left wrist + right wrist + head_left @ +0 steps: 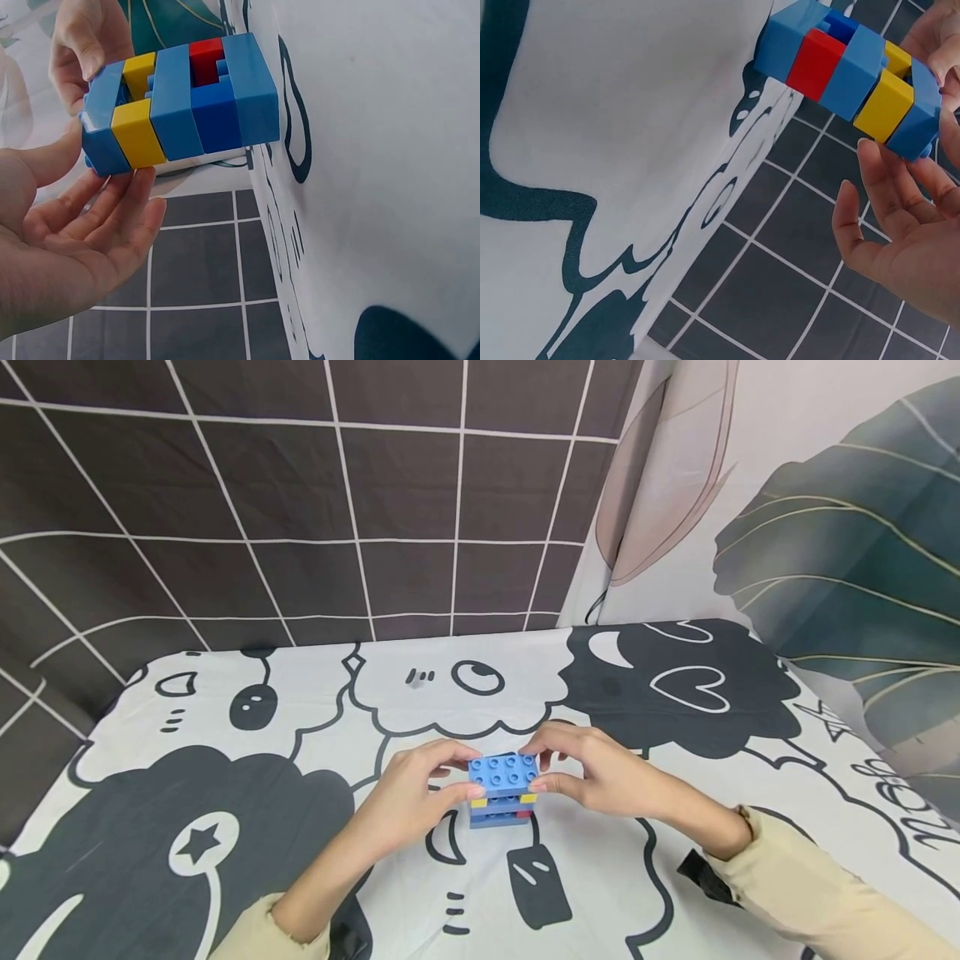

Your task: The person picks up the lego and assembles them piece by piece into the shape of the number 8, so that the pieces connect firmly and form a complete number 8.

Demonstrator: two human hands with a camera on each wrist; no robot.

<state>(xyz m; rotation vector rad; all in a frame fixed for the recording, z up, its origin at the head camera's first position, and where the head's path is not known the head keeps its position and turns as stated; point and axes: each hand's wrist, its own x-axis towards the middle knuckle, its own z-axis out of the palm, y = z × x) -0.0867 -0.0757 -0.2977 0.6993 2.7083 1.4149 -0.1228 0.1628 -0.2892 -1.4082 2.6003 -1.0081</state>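
Note:
A small tower of toy building bricks (500, 819) stands upright on the patterned cloth between both hands. Its top is a blue brick (504, 772) with round studs. Below that brick sit two yellow bricks (138, 135), then another blue layer (172, 101). Further down, a red brick (815, 64) and a darker blue brick (217, 114) rest on the blue bottom brick (251, 90). My left hand (412, 789) pinches the top brick's left end with thumb and fingers. At the opposite end, my right hand (592, 768) pinches the same brick.
A white cloth with black cartoon drawings (405, 893) covers the surface under the tower. Behind it hangs a dark cloth with white grid lines (397, 485). A pale curtain with large leaf prints (847, 543) is at the right.

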